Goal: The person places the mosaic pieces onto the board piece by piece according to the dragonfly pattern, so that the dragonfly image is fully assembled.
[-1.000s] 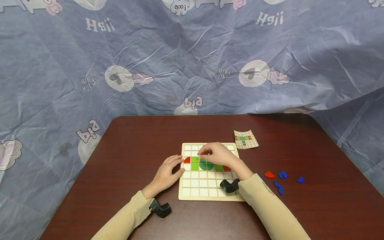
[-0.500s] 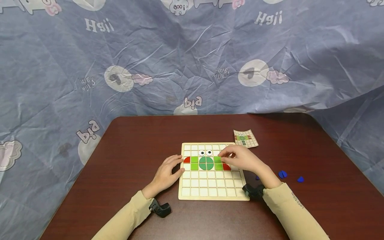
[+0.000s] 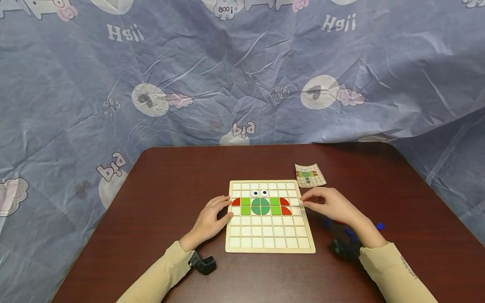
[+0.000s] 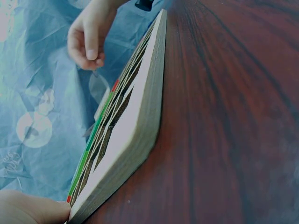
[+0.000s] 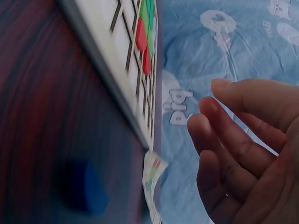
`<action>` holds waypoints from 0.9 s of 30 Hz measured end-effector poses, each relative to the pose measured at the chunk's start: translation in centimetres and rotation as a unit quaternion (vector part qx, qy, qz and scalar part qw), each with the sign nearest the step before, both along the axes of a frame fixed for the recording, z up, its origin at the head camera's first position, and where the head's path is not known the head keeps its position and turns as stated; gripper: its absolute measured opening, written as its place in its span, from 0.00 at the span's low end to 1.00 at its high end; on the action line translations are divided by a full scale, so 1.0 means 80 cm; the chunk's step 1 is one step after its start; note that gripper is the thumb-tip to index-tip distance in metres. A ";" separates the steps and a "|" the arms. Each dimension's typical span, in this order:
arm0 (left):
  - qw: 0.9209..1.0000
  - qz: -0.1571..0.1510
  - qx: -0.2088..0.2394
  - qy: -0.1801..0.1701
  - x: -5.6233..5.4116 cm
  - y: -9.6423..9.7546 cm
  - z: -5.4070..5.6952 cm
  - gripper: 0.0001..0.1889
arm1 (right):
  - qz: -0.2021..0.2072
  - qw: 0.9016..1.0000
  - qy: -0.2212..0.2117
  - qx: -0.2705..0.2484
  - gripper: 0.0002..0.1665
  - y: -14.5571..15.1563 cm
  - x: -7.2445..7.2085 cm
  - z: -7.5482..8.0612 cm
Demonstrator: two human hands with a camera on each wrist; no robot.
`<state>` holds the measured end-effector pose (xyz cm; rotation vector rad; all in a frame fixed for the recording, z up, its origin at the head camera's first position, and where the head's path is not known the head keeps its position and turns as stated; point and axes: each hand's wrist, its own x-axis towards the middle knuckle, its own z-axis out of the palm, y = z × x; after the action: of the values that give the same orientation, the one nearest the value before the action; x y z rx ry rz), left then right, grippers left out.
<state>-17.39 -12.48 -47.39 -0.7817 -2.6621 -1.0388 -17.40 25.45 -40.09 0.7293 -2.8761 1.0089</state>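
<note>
A wooden grid board (image 3: 265, 231) lies on the table. Set in it are two eye tiles (image 3: 259, 193), a dark green circle (image 3: 260, 206) of quarter pieces, light green squares (image 3: 275, 206) on either side, and red quarter pieces (image 3: 285, 206) at both ends. My left hand (image 3: 210, 218) rests at the board's left edge, fingers relaxed, its thumb (image 4: 42, 207) touching the corner in the left wrist view. Just off the board's right edge hovers my right hand (image 3: 331, 205). In the right wrist view its thumb and fingers (image 5: 233, 140) are loosely bent, with nothing seen between them.
A small pattern card (image 3: 310, 175) lies beyond the board's upper right corner. Several blue pieces (image 3: 380, 226) and a red one lie on the table (image 3: 182, 176) at the right, partly hidden by the right forearm. A printed cloth (image 3: 235, 84) hangs behind the table.
My right hand has moved right across the board, from above the eye tiles to past its right edge. The eye tiles and right-hand red pieces are uncovered. The left hand stays put.
</note>
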 end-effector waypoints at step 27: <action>1.000 0.000 0.001 -0.002 -0.001 0.000 -0.001 0.23 | 0.010 0.995 -0.077 -0.070 0.20 0.100 0.008 -0.031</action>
<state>-17.43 -12.49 -47.48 -0.7793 -2.6639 -1.0429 -16.78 33.42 -42.55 0.6997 -2.8909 1.3088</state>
